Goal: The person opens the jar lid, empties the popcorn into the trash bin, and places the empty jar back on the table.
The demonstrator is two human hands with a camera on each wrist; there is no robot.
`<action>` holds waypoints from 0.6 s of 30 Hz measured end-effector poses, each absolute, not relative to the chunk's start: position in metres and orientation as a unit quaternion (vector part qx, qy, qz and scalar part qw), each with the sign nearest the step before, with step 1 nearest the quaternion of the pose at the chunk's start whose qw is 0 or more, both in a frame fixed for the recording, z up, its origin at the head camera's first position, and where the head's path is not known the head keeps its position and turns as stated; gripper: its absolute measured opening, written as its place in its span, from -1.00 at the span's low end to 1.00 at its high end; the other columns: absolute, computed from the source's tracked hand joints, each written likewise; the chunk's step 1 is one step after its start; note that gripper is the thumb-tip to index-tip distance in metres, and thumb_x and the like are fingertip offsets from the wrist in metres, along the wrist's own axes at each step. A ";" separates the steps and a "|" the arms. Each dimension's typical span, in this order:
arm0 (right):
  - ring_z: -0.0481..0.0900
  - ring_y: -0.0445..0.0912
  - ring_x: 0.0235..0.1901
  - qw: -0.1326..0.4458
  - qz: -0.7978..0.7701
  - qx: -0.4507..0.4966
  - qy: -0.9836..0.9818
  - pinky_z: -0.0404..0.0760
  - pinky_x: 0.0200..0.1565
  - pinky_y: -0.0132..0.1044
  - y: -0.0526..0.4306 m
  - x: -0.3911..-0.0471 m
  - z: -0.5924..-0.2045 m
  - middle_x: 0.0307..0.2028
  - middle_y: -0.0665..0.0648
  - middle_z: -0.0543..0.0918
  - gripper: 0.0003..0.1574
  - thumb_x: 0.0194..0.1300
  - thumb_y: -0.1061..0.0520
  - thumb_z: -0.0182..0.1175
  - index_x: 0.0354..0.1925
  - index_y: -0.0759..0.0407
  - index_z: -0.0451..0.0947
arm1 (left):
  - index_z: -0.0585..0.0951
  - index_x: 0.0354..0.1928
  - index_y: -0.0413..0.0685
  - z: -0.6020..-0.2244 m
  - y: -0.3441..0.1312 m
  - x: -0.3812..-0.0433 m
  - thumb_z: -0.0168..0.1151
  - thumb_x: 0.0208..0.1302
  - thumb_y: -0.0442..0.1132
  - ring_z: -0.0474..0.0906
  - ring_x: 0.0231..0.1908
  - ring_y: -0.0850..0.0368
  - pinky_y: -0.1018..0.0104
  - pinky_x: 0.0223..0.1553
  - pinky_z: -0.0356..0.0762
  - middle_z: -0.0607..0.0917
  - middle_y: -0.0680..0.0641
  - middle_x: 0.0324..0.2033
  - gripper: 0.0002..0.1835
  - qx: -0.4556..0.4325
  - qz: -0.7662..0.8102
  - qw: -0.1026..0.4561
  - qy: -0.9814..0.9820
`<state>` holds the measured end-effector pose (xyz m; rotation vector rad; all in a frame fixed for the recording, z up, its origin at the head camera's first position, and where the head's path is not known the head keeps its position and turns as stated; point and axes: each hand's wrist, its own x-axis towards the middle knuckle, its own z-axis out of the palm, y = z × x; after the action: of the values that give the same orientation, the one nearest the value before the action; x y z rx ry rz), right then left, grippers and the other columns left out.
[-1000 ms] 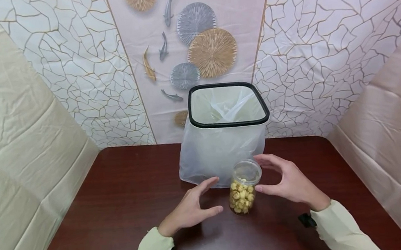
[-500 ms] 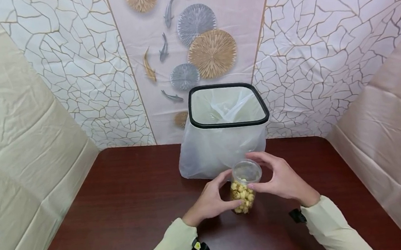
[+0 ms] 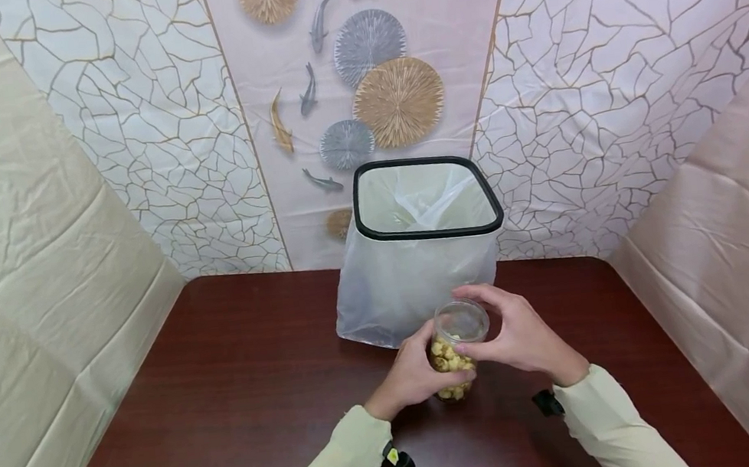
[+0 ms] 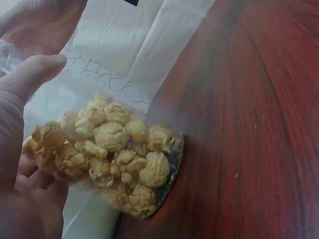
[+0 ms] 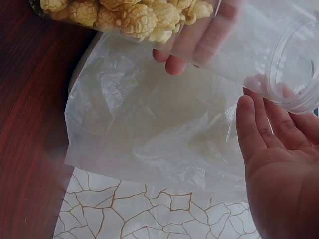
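Note:
A clear plastic jar of popcorn stands on the table, with its round transparent top uppermost. My left hand grips the jar's body, the thumb across the front and the fingers behind. At the rim, my right hand curls around the top, its thumb in front and fingers at the far side. In the left wrist view the popcorn fills the lower part of the jar. The right wrist view has the clear ring-shaped top beside the right hand's fingers.
Just behind the jar stands a bin lined with a translucent white bag and topped by a black rim. The dark red wooden table extends to both sides. Patterned cloth hangs at the back, and beige cloth at the sides.
My left hand has moved right, from beside the jar to gripping its body. My right hand has moved slightly left and closed in around the top. The jar has hardly moved.

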<state>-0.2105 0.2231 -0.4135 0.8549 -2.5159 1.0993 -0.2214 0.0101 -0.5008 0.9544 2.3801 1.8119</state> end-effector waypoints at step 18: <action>0.71 -0.15 0.04 0.141 0.366 0.333 -0.857 0.67 0.05 -0.38 0.216 -0.203 -0.401 0.14 -0.09 0.73 -0.11 -0.06 0.01 0.73 0.26 -0.07 0.61 | 0.47 0.46 0.24 -0.489 -0.007 -0.208 0.67 0.05 -0.04 0.66 0.05 0.27 0.33 0.13 0.62 0.75 0.05 0.15 -0.11 0.315 0.561 -0.031 0.765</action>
<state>-0.2026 0.2160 -0.4007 0.9629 -2.4760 1.0569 -0.2083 -0.0071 -0.4887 1.0099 2.4529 1.7976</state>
